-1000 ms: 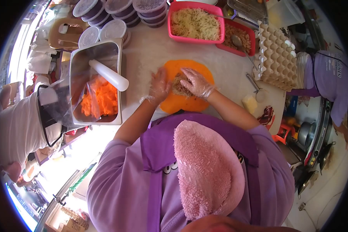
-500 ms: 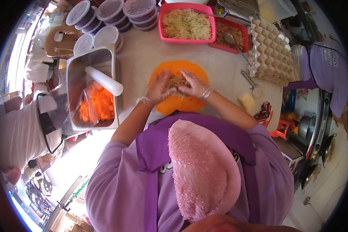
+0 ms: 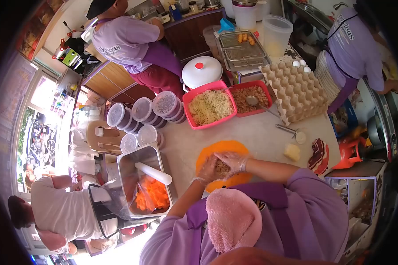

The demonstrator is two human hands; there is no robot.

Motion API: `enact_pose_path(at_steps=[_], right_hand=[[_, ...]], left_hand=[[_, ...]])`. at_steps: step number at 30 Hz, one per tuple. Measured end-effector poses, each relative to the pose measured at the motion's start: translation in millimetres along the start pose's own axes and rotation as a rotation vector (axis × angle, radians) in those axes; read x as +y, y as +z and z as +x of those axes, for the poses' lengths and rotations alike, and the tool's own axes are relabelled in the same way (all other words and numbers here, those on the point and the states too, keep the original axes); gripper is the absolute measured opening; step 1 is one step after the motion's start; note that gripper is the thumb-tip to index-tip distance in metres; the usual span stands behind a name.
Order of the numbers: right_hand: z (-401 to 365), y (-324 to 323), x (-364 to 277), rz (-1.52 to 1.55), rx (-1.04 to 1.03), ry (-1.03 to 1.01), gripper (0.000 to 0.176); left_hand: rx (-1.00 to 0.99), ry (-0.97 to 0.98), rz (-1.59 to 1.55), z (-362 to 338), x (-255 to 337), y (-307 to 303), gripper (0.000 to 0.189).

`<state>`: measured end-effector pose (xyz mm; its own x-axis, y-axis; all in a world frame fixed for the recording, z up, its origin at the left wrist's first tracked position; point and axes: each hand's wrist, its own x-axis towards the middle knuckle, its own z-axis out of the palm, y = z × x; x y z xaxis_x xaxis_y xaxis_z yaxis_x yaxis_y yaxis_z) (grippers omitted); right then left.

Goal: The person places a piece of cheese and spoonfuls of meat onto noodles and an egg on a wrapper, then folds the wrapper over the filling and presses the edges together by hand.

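A flat orange dough round point(image 3: 205, 151) lies on the table, with a mound of brown, crumbly filling point(image 3: 222, 168) at its middle. My left hand point(image 3: 207, 169), in a clear plastic glove, is cupped against the filling's left side, fingers extended. On the far and right side, my right hand point(image 3: 232, 161) wears the same kind of glove and curves over the mound, fingers straight. The fingertips of both hands come close together at the far side. Part of the filling is hidden beneath them.
Left is a steel bin point(image 3: 167, 165) with orange dough chunks point(image 3: 151, 194) and a white rolling pin point(image 3: 153, 173). Beyond are lidded tubs point(image 3: 142, 109), a red tub of pale shreds point(image 3: 210, 107), brown filling with a spoon point(image 3: 252, 100) and egg trays point(image 3: 296, 90). Co-workers point(image 3: 124, 44) stand around.
The view has tilted up, bringing co-workers and the back counter into sight. My right hand has moved over the far side of the filling, and my hands are closer together.
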<state>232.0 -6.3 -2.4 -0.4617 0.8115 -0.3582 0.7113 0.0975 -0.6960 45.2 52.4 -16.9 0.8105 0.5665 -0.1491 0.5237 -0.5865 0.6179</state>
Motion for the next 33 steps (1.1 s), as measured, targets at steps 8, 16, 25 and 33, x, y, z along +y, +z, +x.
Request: enact_pose_path(at_steps=[8,16,25,33], right_hand=[[-24.1,28.4,15.4,-0.186,0.255,-0.003,0.129],[-17.0,34.7,27.8,-0.116,0.390,-0.139,0.115],[1.2,25.1,40.1,-0.151,0.292,-0.127,0.116],[1.4,8.8,36.2,-0.186,0.254,-0.164,0.115]], left_hand=[[-0.095,0.170,0.119,-9.2,2.0,-11.0,0.116],[-0.116,0.097,-0.037,2.2,3.3,-7.8,0.108],[-0.003,0.085,-0.216,3.3,13.2,-3.9,0.089],[0.177,0.090,-0.187,1.0,10.3,14.8,0.092]])
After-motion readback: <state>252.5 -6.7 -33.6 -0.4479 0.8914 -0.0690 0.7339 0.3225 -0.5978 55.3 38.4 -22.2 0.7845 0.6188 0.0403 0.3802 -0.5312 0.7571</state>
